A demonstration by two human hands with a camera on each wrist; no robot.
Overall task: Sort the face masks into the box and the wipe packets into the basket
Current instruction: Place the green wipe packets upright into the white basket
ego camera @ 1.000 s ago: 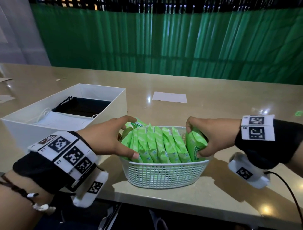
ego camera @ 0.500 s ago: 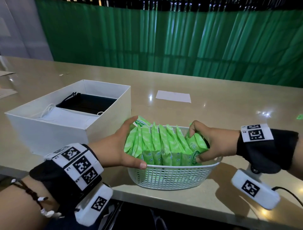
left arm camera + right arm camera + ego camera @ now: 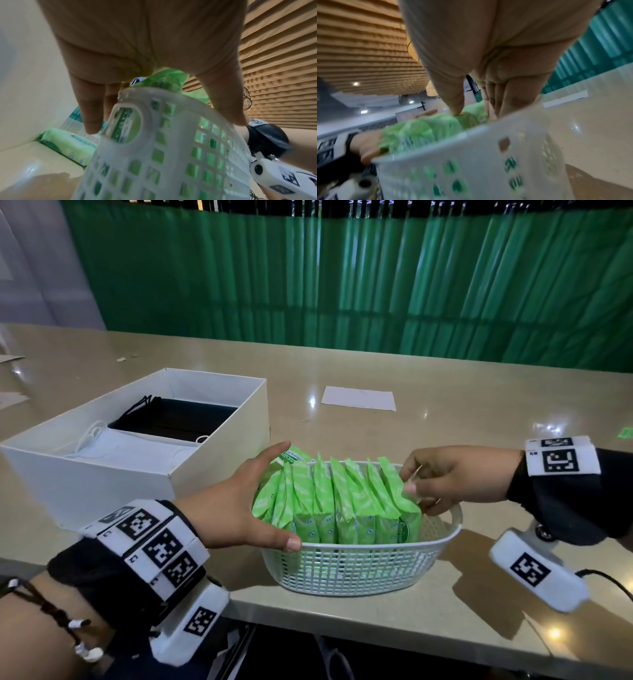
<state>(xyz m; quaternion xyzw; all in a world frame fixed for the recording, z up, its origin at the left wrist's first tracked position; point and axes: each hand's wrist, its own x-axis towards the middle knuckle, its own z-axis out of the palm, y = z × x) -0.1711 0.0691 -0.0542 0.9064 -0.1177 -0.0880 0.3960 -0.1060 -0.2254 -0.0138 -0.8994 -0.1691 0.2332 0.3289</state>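
Head view: the white basket (image 3: 359,570) is seen at the near edge of the surface (image 3: 445,419), and a row of green wipe packets (image 3: 337,498) is stood upright on edge inside it, packed from the left end towards the right. The left hand (image 3: 236,505) is laid flat against the leftmost packets with fingers straight and released, the thumb resting at the near rim; nothing is grasped by it. The right hand (image 3: 445,477) is held at the right end of the row, its fingertips (image 3: 411,487) loosely bent and touching the top of the last packet, but no packet is closed upon, so it is judged relaxed. To the left, just beside the basket, the white box (image 3: 144,474) is placed, and face masks are laid in it: white masks (image 3: 133,448) near, black masks (image 3: 178,419) far. A sheet of paper (image 3: 359,398) lies further back. In the left wrist view one more packet (image 3: 68,146) is shown lying on the surface between basket and box, outside the basket. The sorting is therefore judged nearly done: the masks appear boxed, the row is being squared up, and this stray packet is left to be added
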